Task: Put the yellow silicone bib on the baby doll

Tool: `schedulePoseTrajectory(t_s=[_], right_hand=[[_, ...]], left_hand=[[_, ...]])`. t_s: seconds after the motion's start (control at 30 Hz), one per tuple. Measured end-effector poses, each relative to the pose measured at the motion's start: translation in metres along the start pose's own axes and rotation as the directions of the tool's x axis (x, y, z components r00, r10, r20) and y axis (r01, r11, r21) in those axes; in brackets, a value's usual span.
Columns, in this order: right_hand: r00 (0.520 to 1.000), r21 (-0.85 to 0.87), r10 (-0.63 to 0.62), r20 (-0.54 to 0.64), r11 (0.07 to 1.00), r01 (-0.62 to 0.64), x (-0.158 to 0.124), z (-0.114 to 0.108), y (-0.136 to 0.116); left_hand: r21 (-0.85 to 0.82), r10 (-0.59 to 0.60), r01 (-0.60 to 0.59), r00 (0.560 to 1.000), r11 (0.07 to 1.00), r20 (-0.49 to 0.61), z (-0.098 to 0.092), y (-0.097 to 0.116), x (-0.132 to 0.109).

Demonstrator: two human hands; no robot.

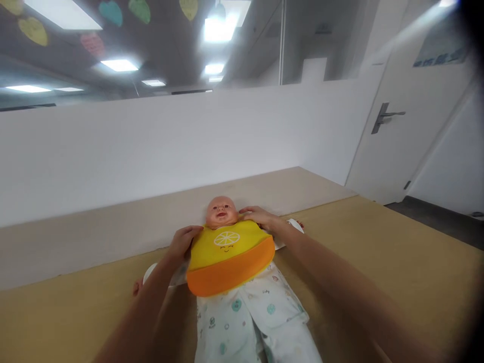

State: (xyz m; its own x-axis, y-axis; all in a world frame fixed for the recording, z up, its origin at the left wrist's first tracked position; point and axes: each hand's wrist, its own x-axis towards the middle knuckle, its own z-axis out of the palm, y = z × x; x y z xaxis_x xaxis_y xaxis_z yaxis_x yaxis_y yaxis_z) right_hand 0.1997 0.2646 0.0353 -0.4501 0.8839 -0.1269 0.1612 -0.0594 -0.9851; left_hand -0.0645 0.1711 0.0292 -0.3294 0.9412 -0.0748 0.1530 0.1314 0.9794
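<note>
A baby doll [221,210] lies on its back in white printed clothes [257,307], its head toward the wall. Over its chest is a yellow bib [227,244] with a citrus slice print and an orange pocket [232,269] along the bottom. My left hand [184,242] rests at the bib's upper left edge by the doll's shoulder, fingertips touching the edge. At the opposite shoulder, my right hand [259,217] touches the bib's upper edge near the neck. Whether either hand grips the bib is hidden.
The doll lies on a wooden table [340,237]. Behind it are a beige ledge [272,189] and a white wall [151,151] with glass above. A white door [419,106] with a metal handle [385,117] stands at the right. Paper hearts hang on the glass.
</note>
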Motion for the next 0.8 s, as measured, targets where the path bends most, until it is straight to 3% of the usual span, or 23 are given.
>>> schedulePoseTrajectory(t_s=[0.17, 0.4, 0.57, 0.67, 0.8], right_hand=[[0.998, 0.219, 0.043, 0.039, 0.974, -0.05, -0.026, 0.001, -0.001], [0.995, 0.214, 0.09, 0.04, 0.972, -0.096, -0.095, -0.006, -0.007], [1.0, 0.267, -0.001, -0.009, 0.964, 0.003, -0.109, -0.009, -0.022], [1.0, 0.286, 0.009, -0.026, 0.958, -0.002, -0.123, -0.005, -0.018], [0.999, 0.184, 0.049, -0.012, 0.982, -0.045, -0.157, 0.005, 0.002]], left_hand=[[0.032, 0.007, -0.006, 1.0, 0.999, -0.026, 0.003, 0.024, -0.033], [-0.103, -0.042, 0.052, 0.994, 0.993, 0.1, -0.006, 0.04, -0.082], [-0.147, -0.025, 0.035, 0.997, 0.989, 0.074, -0.003, 0.065, -0.096], [-0.177, -0.04, 0.052, 0.997, 0.983, 0.073, 0.003, 0.059, -0.113], [-0.151, -0.058, 0.056, 0.998, 0.987, -0.013, 0.016, 0.027, -0.147]])
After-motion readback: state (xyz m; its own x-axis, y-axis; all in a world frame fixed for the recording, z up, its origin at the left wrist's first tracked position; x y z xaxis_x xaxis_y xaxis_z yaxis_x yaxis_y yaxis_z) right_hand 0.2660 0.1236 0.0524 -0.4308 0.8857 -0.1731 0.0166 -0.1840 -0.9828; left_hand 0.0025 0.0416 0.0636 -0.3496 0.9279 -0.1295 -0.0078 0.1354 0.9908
